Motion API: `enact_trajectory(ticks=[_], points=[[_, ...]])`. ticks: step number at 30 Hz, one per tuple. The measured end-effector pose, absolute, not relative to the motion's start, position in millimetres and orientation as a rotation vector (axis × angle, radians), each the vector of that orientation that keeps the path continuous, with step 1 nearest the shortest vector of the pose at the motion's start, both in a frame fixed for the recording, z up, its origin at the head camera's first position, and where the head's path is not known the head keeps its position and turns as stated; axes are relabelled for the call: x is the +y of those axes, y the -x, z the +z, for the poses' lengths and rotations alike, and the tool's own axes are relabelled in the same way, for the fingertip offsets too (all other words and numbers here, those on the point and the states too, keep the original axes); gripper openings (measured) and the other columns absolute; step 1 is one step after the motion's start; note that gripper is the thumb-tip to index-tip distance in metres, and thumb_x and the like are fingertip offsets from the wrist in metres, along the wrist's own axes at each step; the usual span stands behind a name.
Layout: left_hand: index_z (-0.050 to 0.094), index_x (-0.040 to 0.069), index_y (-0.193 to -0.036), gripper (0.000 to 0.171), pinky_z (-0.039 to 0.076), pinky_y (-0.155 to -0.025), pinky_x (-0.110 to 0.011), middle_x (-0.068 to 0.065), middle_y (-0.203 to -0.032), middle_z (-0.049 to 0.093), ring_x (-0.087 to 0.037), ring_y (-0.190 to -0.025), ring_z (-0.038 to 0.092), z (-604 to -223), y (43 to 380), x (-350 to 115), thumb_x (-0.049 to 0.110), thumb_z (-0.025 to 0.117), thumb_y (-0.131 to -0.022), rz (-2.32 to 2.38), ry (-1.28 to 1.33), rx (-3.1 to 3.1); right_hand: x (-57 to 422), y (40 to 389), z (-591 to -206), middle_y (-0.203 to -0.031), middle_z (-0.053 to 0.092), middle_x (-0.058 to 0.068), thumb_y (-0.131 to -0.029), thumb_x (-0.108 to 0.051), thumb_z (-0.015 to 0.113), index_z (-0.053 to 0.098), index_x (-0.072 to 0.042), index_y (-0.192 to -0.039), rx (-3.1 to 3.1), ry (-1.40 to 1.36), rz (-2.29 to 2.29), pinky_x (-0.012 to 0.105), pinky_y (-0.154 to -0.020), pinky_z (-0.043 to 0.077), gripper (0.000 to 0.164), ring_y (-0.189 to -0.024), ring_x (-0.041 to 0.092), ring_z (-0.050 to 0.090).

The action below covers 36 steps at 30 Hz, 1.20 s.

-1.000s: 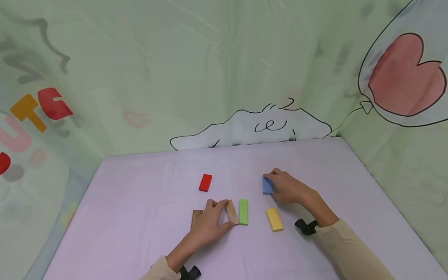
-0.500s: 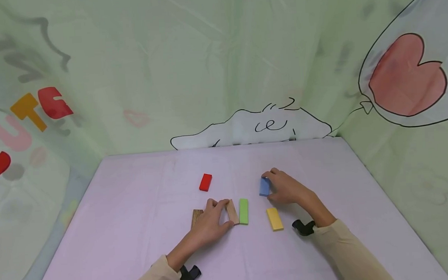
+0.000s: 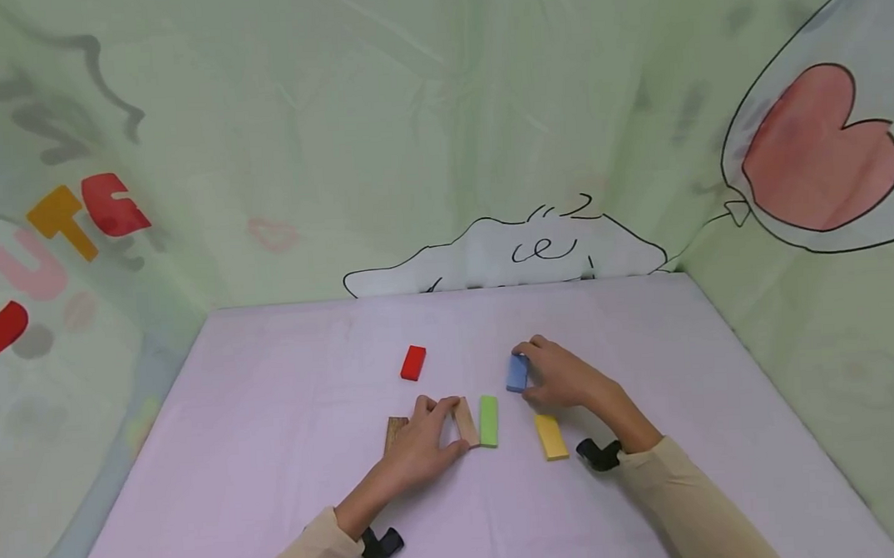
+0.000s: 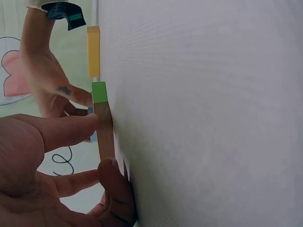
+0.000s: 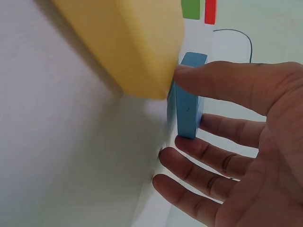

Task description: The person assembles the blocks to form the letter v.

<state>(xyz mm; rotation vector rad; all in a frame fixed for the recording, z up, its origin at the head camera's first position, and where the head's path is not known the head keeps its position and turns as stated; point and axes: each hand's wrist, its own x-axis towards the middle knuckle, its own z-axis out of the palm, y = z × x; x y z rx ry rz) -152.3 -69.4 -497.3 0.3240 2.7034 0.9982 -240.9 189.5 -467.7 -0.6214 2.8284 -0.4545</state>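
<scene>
In the head view my left hand pinches a light wooden block by its two ends, thumb at the near end. Against that block's right side lies a green block. My right hand grips a blue block farther back and to the right. The right wrist view shows the thumb on one face of the blue block, with fingertips at its far side and lower end. A yellow block lies in front of the right hand. Part of a dark brown block shows behind the left hand.
A red block lies farther back on the pale pink tabletop. Behind and beside the table hangs a light green printed cloth. Black wrist-worn devices sit close to the sleeve cuffs.
My right hand has moved left with the blue block, closer to the green block. The left hand keeps its hold on the light wooden block in the same place.
</scene>
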Motion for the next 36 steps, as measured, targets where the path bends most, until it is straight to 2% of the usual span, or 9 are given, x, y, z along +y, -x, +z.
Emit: enact_trajectory(ticks=[9, 17, 36], points=[[0.051, 0.012, -0.155, 0.068, 0.040, -0.060, -0.028, -0.019, -0.128, 0.050, -0.020, -0.071, 0.051, -494, 152, -67, 0.023, 0.079, -0.094, 0.997, -0.315, 2.693, 179, 240, -466, -0.136, 0.062, 0.018, -0.088, -0.018, 0.085, 0.056, -0.003, -0.147, 2.835, 0.633, -0.436, 0.050, -0.105, 0.056, 0.067, -0.121, 0.031, 0.063], [0.050, 0.012, -0.155, 0.068, 0.038, -0.058, -0.027, -0.018, -0.127, 0.050, -0.018, -0.066, 0.048, -495, 152, -69, 0.024, 0.078, -0.095, 0.992, -0.320, 2.696, 171, 239, -463, -0.140, 0.060, 0.020, -0.089, -0.019, 0.084, 0.056, -0.003, -0.147, 2.820, 0.657, -0.435, 0.051, -0.105, 0.055, 0.067, -0.123, 0.034, 0.061], [0.050, 0.012, -0.156, 0.067, 0.039, -0.057, -0.026, -0.019, -0.129, 0.050, -0.017, -0.065, 0.048, -494, 151, -70, 0.026, 0.078, -0.096, 0.985, -0.340, 2.688, 159, 239, -458, -0.136, 0.061, 0.019, -0.087, -0.017, 0.086, 0.058, -0.003, -0.144, 2.790, 0.696, -0.414, 0.049, -0.102, 0.057, 0.065, -0.117, 0.032, 0.061]])
